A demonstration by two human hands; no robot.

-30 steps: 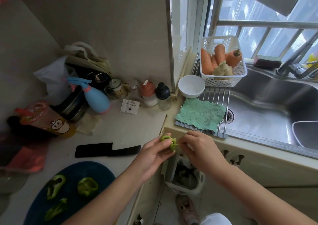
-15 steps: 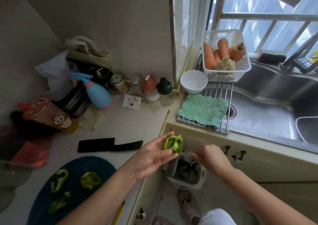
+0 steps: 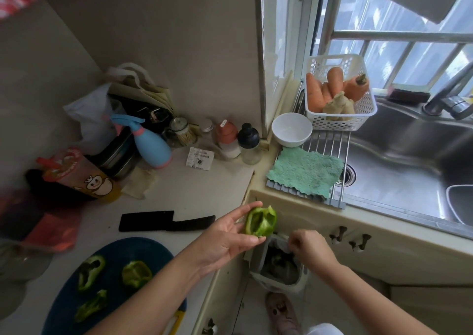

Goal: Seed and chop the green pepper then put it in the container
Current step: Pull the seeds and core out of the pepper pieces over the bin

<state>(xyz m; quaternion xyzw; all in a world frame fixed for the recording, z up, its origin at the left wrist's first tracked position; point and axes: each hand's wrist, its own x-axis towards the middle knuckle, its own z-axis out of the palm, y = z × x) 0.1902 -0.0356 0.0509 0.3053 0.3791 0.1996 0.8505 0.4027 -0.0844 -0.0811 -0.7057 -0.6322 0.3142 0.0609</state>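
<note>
The left hand holds a green pepper piece out over the edge of the bench, just above the small bin that hangs below the bench front. Its fingers are spread fairly wide, the piece resting between fingertips and thumb with its hollow inside facing up. The right hand is lower, directly over the bin's mouth, fingers pinched close together; whether anything is caught between them, I cannot tell. Dark scraps sit down inside the bin.

Left of the bin, on the bench, a black knife lies flat, blade pointing away from the bin. Further left and nearer the person, a dark blue cutting board carries three more pepper pieces, all apart from one another.

Beyond the bin, up on the bench edge, a green cloth drapes over a metal rack beside the sink. A white bowl stands just behind the cloth, empty, and a white basket of carrots sits next to the bowl. A blue spray bottle and a few small jars stand against the wall, well left of the bowl.
</note>
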